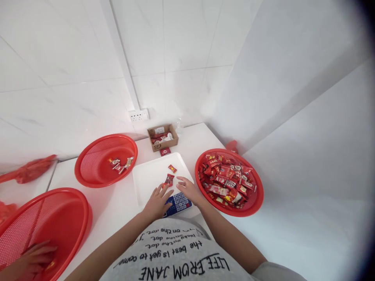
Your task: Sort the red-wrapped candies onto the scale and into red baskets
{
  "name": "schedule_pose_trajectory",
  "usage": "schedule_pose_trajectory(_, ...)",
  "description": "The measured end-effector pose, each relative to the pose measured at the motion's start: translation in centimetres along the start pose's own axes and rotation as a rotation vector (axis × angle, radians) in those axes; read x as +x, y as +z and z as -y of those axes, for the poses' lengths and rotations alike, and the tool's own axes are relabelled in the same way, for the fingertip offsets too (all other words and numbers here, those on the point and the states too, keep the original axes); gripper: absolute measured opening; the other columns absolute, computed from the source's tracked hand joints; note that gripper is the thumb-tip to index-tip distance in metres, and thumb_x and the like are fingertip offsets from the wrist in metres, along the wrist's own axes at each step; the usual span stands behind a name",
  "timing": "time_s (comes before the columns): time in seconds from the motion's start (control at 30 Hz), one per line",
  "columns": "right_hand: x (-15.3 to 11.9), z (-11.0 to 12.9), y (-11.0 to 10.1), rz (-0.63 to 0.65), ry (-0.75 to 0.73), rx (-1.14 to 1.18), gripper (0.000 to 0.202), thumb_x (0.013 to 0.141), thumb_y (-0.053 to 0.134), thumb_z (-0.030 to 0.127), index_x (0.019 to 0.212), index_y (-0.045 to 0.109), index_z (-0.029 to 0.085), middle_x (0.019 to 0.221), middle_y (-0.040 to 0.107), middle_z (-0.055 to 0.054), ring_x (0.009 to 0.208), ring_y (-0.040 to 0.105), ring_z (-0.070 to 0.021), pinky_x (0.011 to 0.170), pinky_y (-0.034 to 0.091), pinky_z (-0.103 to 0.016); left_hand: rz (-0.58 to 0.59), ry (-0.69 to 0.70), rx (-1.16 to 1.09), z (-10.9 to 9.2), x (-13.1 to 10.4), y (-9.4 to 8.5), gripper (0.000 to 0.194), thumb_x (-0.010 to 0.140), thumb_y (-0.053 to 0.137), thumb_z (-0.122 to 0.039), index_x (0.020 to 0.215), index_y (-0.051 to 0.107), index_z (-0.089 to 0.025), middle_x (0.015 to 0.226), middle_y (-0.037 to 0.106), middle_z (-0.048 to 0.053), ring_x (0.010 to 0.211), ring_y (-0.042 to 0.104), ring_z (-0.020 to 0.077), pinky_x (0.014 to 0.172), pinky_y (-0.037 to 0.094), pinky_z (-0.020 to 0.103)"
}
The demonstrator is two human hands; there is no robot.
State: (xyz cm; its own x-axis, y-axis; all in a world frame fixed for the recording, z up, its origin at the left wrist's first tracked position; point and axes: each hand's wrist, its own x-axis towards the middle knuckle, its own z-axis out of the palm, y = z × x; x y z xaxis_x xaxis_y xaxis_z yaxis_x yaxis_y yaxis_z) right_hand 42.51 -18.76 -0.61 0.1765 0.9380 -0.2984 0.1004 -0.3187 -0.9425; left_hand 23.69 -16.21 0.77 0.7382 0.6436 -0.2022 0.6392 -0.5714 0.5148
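Observation:
A digital scale with a white weighing tray point(148, 175) and a blue keypad point(179, 203) lies in front of me. On the tray are a small red wrapped candy point(172, 168) and, nearer me, red-wrapped candies point(169, 180). My left hand point(156, 202) hovers over the tray's near part with its fingers spread, fingertips close to the nearer candies; whether they touch is unclear. From the right, my right hand point(188, 189) reaches over the tray's edge beside the same candies, its fingers apart and nothing held.
At right stands a red basket point(260, 195) full of wrapped snacks. Another red basket point(96, 183) at back left holds a few packets. Behind the scale sits a cardboard box point(165, 145) of packets. Another person's hand point(36, 257) reaches into a near-left red basket point(83, 207).

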Motion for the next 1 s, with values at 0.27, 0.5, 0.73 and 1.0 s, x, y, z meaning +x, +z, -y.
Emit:
schedule_pose_trajectory(0.27,-1.9,-3.0,-8.1,-0.353,0.008,-0.367,0.037,0.078,0.046,0.027,0.112,0.057,0.018,0.112,0.061,-0.009,0.101,0.058,-0.0197,0.091,0.044,-0.035,0.115,-0.114,0.18,1.4,3.1,-1.1,0.058,0.086,0.04,-0.042,0.138,0.031,-0.018,0.149,0.019,0.01,0.136,0.014,0.0302,0.108,0.018,0.05)
schedule_pose_trajectory(0.5,-2.6,-5.6,-11.7,-0.141,0.169,-0.854,0.048,0.073,0.05,0.016,0.121,0.053,0.016,0.127,0.053,-0.012,0.117,0.047,-0.0249,0.1,0.032,-0.036,0.061,-0.182,0.229,3.4,2.1,-0.5,0.056,0.087,0.041,-0.042,0.137,0.032,-0.02,0.149,0.021,0.011,0.136,0.016,0.0278,0.108,0.02,0.046)
schedule_pose_trajectory(0.73,-0.8,-6.1,-11.2,-0.078,0.24,-0.938,0.06,0.073,0.052,0.015,0.132,0.041,0.02,0.137,0.041,-0.015,0.125,0.036,-0.0332,0.099,0.024,-0.054,-0.007,-0.145,0.151,3.3,1.0,1.3,0.054,0.085,0.045,-0.041,0.134,0.036,-0.02,0.147,0.025,0.011,0.135,0.02,0.0294,0.106,0.024,0.048)
schedule_pose_trajectory(1.0,-0.5,-6.1,-11.6,-0.051,0.277,-0.798,0.052,0.072,0.056,0.026,0.124,0.05,0.025,0.115,0.062,-0.011,0.105,0.055,-0.0298,0.091,0.035,-0.045,-0.224,-0.039,0.089,5.3,-1.2,3.6,0.044,0.084,0.047,-0.039,0.124,0.049,-0.021,0.138,0.041,0.01,0.13,0.031,0.0298,0.103,0.033,0.049)
